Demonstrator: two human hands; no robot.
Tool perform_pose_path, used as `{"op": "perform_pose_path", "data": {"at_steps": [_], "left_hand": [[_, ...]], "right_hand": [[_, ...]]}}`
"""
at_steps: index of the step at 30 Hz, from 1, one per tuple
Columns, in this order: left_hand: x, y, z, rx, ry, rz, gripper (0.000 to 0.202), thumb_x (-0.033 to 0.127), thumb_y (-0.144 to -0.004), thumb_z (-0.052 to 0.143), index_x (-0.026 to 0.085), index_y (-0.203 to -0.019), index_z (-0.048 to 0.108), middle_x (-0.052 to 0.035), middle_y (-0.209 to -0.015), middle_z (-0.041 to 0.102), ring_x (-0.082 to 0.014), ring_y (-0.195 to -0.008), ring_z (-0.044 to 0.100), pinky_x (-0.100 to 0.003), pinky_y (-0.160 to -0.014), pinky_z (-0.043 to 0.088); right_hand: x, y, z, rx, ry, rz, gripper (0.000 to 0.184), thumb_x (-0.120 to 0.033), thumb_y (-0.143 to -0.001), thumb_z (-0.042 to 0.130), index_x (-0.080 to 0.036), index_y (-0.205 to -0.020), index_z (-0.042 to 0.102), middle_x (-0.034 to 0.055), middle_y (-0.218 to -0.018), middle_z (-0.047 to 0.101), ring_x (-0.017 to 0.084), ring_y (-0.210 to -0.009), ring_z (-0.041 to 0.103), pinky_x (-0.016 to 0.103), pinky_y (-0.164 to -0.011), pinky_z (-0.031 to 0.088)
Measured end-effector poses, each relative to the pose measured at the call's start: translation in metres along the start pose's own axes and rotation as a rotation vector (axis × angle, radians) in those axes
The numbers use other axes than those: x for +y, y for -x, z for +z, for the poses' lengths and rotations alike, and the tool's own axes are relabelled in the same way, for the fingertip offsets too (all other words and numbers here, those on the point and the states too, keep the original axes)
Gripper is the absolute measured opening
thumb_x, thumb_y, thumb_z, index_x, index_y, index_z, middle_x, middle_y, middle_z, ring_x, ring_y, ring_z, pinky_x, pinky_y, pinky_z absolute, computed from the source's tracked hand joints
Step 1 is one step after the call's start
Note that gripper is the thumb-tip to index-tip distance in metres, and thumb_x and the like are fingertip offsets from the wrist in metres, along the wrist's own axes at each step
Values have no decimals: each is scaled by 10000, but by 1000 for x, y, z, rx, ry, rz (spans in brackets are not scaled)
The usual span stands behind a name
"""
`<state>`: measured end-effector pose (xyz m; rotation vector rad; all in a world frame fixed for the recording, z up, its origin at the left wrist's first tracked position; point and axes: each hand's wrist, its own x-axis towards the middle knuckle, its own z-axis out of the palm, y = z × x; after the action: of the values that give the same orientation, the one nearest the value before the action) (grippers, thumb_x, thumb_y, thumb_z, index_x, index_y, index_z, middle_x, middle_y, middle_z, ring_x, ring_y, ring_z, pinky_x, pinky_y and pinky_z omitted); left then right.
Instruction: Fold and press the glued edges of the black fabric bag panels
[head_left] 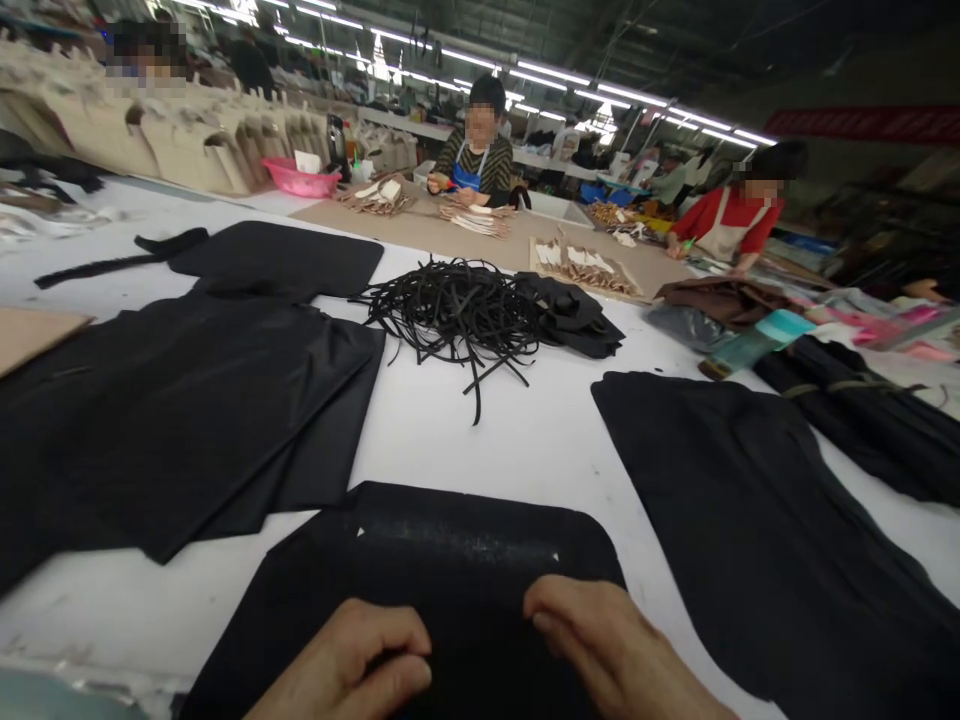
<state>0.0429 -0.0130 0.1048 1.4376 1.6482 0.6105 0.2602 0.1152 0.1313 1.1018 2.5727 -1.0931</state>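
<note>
A black sheet panel (465, 520) with cut corners lies on the white table in front of me. Two small white triangles mark its far end, and a scuffed, shinier band runs between them. Over the panel's left part is my left hand (367, 645), fingers curled, with thumb and forefinger close together. My right hand (592, 630) is curled in the same way near the right edge, its fingertips pointing inward. Black on black hides whatever is between the fingers of either hand.
Black panels (225, 400) lie stacked at left, with more black material (742, 480) at right. A heap of thin black strips (465, 305) sits mid-table. A teal-lidded bottle (754, 345) lies at right. Across the table are a pink basin (300, 178) and two people working.
</note>
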Motion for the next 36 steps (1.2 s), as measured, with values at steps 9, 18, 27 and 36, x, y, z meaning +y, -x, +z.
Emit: {"op": "perform_pose_path", "data": {"at_steps": [9,18,27,36], "left_hand": [[-59,-2,-13,109,41,-230,329,456,-845,389,223,-716,582,26,-661,554,-146,-648,519,-197,-583,391],[-106,-10,-5,246,218,-439,383,581,-687,480,229,-823,548,19,-626,600,-167,-569,549,-220,-505,429],[-103,-17,2,221,151,-528,405,622,-663,426,225,-663,504,54,-460,440,-132,-408,448,-216,-388,326],[-53,24,-10,121,-44,-264,116,236,-777,461,206,-683,521,-21,-919,613,-167,-890,563,-253,-797,444]], "right_hand": [[64,-18,27,186,-92,372,275,-378,-832,472,-209,-615,487,-39,-559,490,134,-579,475,245,-532,290],[86,-24,37,308,-320,332,219,-287,-840,404,-206,-683,534,-29,-597,531,123,-562,482,232,-532,326],[84,-34,47,383,-374,472,230,-362,-828,442,-207,-671,505,-28,-561,565,116,-471,521,219,-458,345],[118,-26,52,177,-341,368,364,-565,-831,394,-232,-756,518,-9,-645,569,146,-579,544,239,-576,414]]}}
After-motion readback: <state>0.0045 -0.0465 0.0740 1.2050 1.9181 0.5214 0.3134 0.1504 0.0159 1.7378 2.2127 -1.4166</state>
